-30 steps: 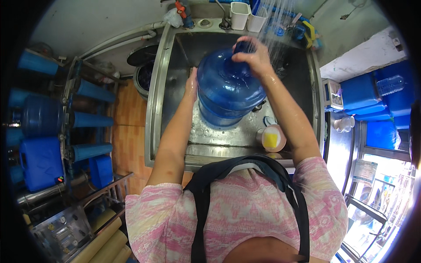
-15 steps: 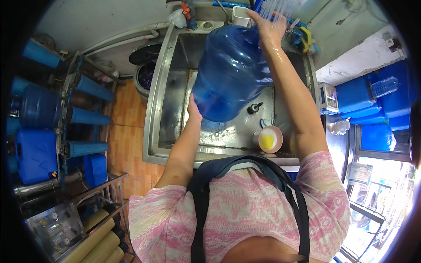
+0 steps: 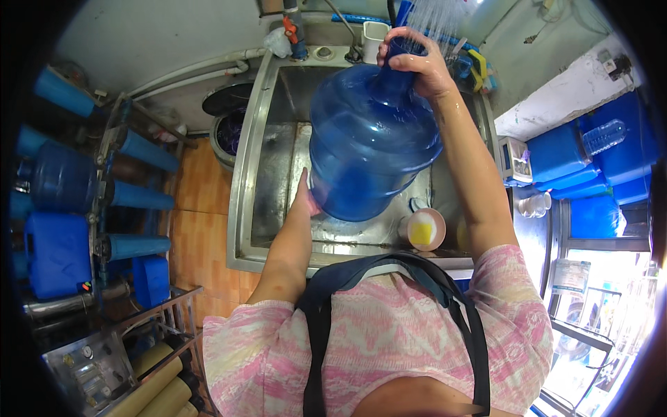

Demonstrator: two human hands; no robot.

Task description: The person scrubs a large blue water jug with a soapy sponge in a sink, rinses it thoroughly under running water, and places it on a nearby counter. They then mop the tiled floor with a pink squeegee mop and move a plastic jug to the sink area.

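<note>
A large translucent blue water jug (image 3: 368,160) stands in the steel sink (image 3: 244,201), tilted a little, its neck toward the back right. My right hand (image 3: 420,66) grips the neck at the top, thumb across it, under a spray of water. My left hand (image 3: 304,198) holds the jug low on its left side, its fingers partly hidden behind the plastic. In the sink's front right corner sits a pink bowl (image 3: 438,236) with a yellow sponge (image 3: 422,232) in white suds, a small bluish item just above it.
Blue filter housings (image 3: 139,194) line a rack at left, beside a dark lidded container (image 3: 229,132). A white cup (image 3: 374,35), yellow tools and pipes stand along the sink's back. Stacked blue containers (image 3: 556,153) and a small white scale (image 3: 515,160) are at right.
The jug has risen, shifted and been turned with my hands; its base now lies farther toward me and left than its neck. My left hand has moved down toward me.
</note>
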